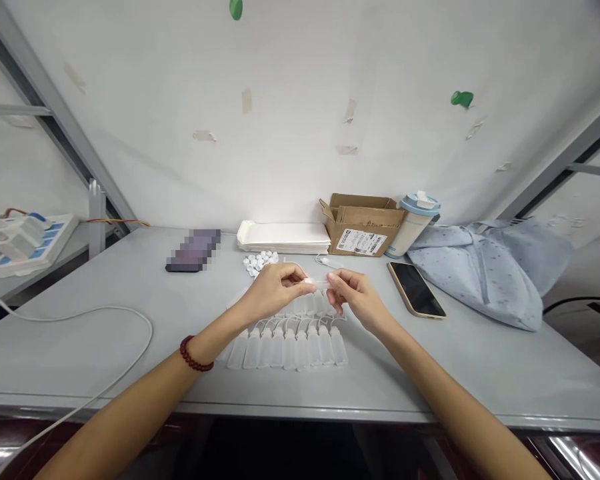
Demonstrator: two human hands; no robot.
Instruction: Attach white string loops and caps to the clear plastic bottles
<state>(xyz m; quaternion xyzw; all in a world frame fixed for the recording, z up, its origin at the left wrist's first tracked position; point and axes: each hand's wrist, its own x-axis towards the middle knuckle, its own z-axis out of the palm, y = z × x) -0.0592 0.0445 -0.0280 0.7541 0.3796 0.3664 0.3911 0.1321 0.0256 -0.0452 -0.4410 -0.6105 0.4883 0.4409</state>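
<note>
My left hand [275,290], with a dark red bead bracelet [196,353] at the wrist, pinches the white end of a small translucent plastic bottle [322,284]. At the bottle's other end, the thumb and fingers of my right hand [359,298] are closed on it. It lies roughly level between the hands, above the table; fingers partly cover it. Below stands out a row of similar translucent bottles [290,348], lying side by side with thin white cords at their necks. More bottles [305,305] lie behind that row, partly hidden by my hands. Small white caps [260,262] are heaped beyond my left hand.
Along the wall are a stack of white envelopes [285,235], an open cardboard box [363,227] and a blue-lidded cup [414,223]. A phone [417,289] and blue cloth [480,273] lie right; another phone [194,251] and a white cable [147,323] lie left.
</note>
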